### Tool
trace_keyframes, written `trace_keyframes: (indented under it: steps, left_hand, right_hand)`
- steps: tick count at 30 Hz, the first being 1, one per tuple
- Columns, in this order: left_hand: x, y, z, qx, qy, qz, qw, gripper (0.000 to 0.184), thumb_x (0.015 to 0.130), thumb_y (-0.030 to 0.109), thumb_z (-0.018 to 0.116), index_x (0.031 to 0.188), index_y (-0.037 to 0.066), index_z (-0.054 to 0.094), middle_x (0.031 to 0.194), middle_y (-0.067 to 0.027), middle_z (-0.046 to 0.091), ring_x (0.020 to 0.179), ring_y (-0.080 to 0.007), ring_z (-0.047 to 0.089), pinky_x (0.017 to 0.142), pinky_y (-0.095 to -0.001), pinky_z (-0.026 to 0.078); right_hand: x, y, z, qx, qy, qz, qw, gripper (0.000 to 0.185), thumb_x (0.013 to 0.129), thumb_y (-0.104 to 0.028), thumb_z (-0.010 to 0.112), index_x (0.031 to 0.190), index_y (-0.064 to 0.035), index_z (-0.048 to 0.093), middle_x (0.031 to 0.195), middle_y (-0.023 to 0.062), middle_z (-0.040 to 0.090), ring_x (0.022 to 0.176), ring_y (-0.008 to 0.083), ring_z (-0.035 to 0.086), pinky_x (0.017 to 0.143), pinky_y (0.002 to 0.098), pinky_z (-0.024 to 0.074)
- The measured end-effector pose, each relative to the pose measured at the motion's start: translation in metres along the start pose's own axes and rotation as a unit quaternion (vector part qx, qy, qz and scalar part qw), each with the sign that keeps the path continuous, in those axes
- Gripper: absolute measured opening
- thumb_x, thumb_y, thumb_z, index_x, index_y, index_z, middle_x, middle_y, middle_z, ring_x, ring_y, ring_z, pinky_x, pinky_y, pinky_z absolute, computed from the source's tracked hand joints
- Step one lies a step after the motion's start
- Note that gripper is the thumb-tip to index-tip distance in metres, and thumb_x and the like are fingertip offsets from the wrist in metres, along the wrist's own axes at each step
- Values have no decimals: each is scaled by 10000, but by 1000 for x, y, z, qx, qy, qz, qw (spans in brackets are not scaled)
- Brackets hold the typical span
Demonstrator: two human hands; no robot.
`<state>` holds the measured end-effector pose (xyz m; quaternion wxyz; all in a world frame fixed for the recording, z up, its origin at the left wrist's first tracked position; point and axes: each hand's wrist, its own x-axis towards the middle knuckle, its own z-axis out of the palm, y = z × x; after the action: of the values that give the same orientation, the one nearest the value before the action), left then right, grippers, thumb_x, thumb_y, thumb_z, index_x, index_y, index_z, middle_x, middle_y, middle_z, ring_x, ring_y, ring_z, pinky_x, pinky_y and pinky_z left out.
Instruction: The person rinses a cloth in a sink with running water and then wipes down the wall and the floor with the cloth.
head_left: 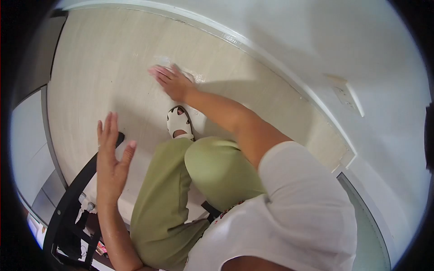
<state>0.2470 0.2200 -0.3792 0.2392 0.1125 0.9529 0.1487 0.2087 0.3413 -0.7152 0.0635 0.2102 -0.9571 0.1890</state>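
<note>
My right hand (172,82) reaches out over the pale wood-look floor (122,49), its fingers stretched out flat and slightly blurred. Something whitish (186,75) shows at the hand's far edge; whether it is a thin cloth or foam I cannot tell. A shiny wet patch (197,77) glistens on the floor beside it. The palm is hidden, and I cannot tell whether it touches the floor. My left hand (113,158) is raised on the left, fingers and thumb apart, holding nothing. It is close to a black frame (83,174).
My white shoe (177,121) stands on the floor below my right hand. A white baseboard (271,63) runs along the wall, which has an outlet plate (348,97). At the left are grey and white panels (31,131); dark items (74,232) sit within the black frame.
</note>
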Motion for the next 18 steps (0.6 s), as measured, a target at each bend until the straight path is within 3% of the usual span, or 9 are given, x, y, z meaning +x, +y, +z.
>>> trace_keyframes:
  steps: [2, 4, 5, 9, 15, 18]
  left_hand:
    - [-3, 3, 10, 24, -41, 5, 999, 598, 841, 213, 566, 1370, 99, 311, 1422, -142, 281, 1347, -338, 145, 1061, -414, 195]
    - [-8, 3, 16, 30, -62, 4, 998, 611, 837, 227, 573, 1373, 112, 305, 1420, -149, 280, 1344, -356, 138, 1056, -428, 208]
    - [-8, -1, 17, 40, -71, 9, 997, 608, 839, 228, 571, 1372, 109, 306, 1421, -151, 277, 1345, -356, 136, 1056, -428, 208]
    - [9, 8, 26, 29, -63, 35, 997, 605, 846, 223, 564, 1374, 104, 295, 1424, -158, 263, 1341, -364, 138, 1057, -431, 211]
    - [53, 73, 55, 113, -139, 122, 976, 603, 863, 235, 542, 1389, 125, 267, 1433, -135, 253, 1350, -333, 121, 1071, -407, 197]
    - [58, 125, 57, 120, -152, 170, 966, 590, 866, 231, 535, 1385, 124, 276, 1434, -120, 259, 1350, -326, 127, 1072, -410, 197]
  right_hand:
    - [38, 8, -3, 12, -30, 3, 999, 549, 858, -303, 453, 1329, -50, 327, 1437, 70, 241, 1345, 210, 161, 1073, 508, 113]
    - [48, 26, 3, -3, -5, 205, 979, 594, 851, -347, 467, 1335, -39, 315, 1428, 77, 259, 1352, 219, 140, 1076, 503, 85]
    - [34, 34, -3, -6, -8, 215, 977, 594, 851, -347, 467, 1335, -39, 315, 1428, 77, 259, 1352, 219, 140, 1076, 503, 85]
    - [-86, 91, -72, 27, 41, 323, 945, 643, 864, -371, 451, 1363, -18, 250, 1449, 105, 193, 1360, 239, 102, 1071, 526, 56]
    - [-316, 119, -144, -58, -66, 460, 884, 634, 875, -350, 423, 1391, -64, 192, 1454, 143, 167, 1351, 295, 137, 1058, 550, 78]
    - [-406, 129, -159, -104, -45, 494, 862, 604, 876, -307, 414, 1387, -59, 207, 1449, 151, 181, 1345, 293, 164, 1055, 548, 92]
